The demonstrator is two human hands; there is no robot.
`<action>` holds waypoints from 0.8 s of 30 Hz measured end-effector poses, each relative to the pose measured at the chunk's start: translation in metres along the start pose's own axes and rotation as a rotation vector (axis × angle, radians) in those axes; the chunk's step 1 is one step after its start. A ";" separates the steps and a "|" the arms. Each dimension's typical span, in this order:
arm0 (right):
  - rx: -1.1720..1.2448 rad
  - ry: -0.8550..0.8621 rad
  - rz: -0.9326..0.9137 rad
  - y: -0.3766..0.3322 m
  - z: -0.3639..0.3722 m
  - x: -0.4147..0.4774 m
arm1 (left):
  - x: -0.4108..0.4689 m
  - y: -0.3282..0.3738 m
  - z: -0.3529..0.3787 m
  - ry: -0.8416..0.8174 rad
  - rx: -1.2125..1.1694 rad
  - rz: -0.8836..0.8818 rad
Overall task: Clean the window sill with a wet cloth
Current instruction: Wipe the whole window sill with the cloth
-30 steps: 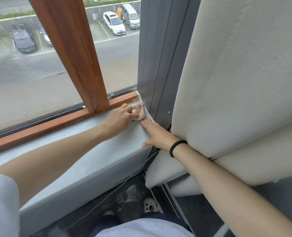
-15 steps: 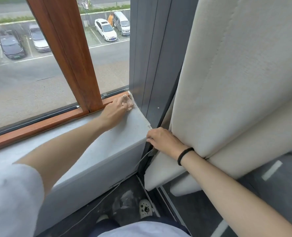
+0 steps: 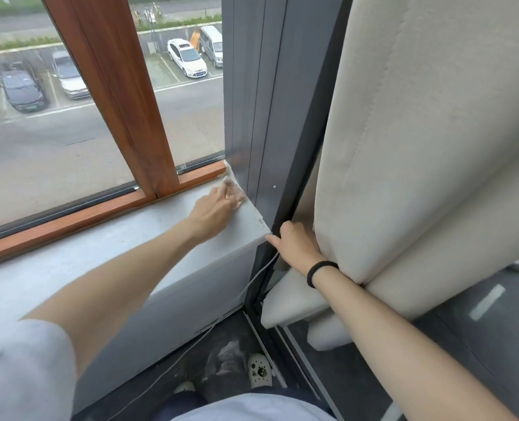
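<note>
The left hand lies on the grey window sill, fingers laid over a small, pale, crumpled cloth pressed into the sill's far corner; blur hides whether they pinch it. Just beyond the hand runs the wooden window frame, and a dark grey upright stands against the cloth's right side. Bare sill stretches to the hand's left. The right hand curls round the upright's edge at the sill's near corner, beside a cream padded panel.
</note>
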State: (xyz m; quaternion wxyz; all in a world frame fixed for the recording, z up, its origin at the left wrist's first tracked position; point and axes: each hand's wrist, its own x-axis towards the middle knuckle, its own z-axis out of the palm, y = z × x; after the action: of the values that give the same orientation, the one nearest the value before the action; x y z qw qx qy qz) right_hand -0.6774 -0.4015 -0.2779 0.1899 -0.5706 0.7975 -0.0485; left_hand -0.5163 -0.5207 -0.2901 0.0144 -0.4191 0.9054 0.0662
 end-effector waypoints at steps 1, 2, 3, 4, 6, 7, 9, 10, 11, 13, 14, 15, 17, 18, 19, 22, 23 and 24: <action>0.029 -0.008 0.019 -0.002 0.001 0.001 | -0.005 0.007 0.004 0.001 -0.037 0.011; 0.050 -0.015 0.033 -0.005 0.001 0.001 | -0.013 0.013 0.008 -0.012 -0.057 0.063; 0.072 -0.017 0.049 -0.006 0.001 0.002 | -0.021 0.016 0.013 -0.026 -0.062 0.142; 0.100 -0.016 0.060 -0.006 0.001 0.003 | -0.029 0.018 0.017 -0.032 -0.065 0.219; 0.150 -0.010 0.064 -0.010 0.000 0.009 | -0.036 0.007 0.017 -0.014 -0.054 0.277; 0.164 -0.013 0.072 -0.010 0.000 0.012 | -0.032 0.003 0.016 -0.003 -0.038 0.257; 0.127 -0.017 0.065 -0.010 0.002 0.015 | -0.018 0.006 0.009 0.021 -0.016 0.119; 0.100 -0.017 0.061 -0.010 0.003 0.015 | -0.012 0.013 0.007 0.041 -0.025 0.041; 0.081 -0.012 0.050 -0.011 0.004 0.016 | -0.008 0.019 0.005 0.045 -0.036 -0.013; 0.041 -0.006 0.033 -0.011 0.007 0.018 | -0.013 0.030 0.008 0.001 -0.065 -0.018; 0.034 -0.009 0.034 -0.011 0.007 0.020 | -0.022 0.032 0.012 -0.026 -0.067 0.034; 0.029 -0.017 0.033 -0.010 0.008 0.021 | -0.034 0.032 0.017 -0.034 -0.072 0.100; 0.016 -0.024 0.026 -0.008 0.010 0.023 | -0.049 0.028 0.020 -0.015 -0.075 0.186; 0.010 -0.019 0.022 -0.008 0.010 0.023 | -0.046 0.024 0.017 -0.008 -0.068 0.173; 0.009 -0.016 0.018 -0.009 0.009 0.022 | -0.038 0.023 0.014 -0.007 -0.061 0.128; 0.025 -0.012 0.020 -0.007 0.009 0.019 | -0.018 0.034 0.007 0.010 -0.058 -0.007; 0.030 -0.014 0.022 -0.006 0.009 0.019 | -0.020 0.039 0.007 0.005 -0.055 -0.007; 0.030 -0.015 0.025 -0.005 0.010 0.019 | -0.027 0.042 0.010 -0.001 -0.039 0.026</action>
State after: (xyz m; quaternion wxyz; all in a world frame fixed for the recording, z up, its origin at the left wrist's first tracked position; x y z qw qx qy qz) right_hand -0.6747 -0.4197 -0.2902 0.2051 -0.5581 0.8022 -0.0539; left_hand -0.5310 -0.4722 -0.2931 0.0061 -0.4076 0.9092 0.0844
